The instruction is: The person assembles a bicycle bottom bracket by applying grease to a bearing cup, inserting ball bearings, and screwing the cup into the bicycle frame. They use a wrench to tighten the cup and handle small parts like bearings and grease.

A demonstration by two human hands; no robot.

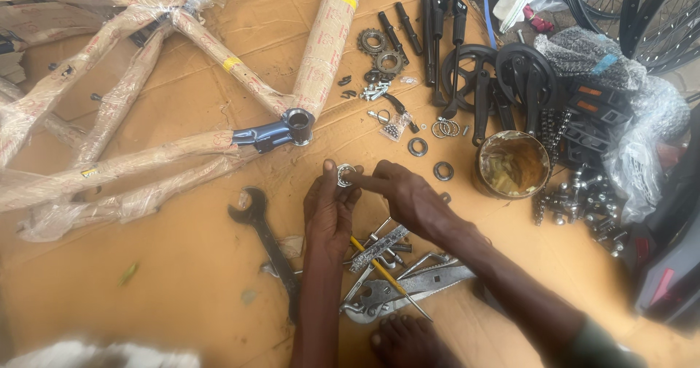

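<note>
My left hand [328,208] pinches a small round metal bearing cup [345,175] between thumb and fingers, just above the cardboard sheet [182,266]. My right hand [408,193] reaches in from the right, its index finger pressed into the cup. An open tin of yellowish grease [512,165] stands just right of the hands. Up and to the left lies a paper-wrapped bicycle frame [146,149], its bare blue bottom bracket shell [292,127] turned toward me.
A black spanner [266,240] lies left of my forearm. Pliers, wrenches and a screwdriver [397,284] are heaped under my arms. Sprockets, rings and bolts [386,69], black cranks with chainrings [496,84], pedals and bagged parts [605,120] fill the upper right. My bare foot [408,339] shows at the bottom.
</note>
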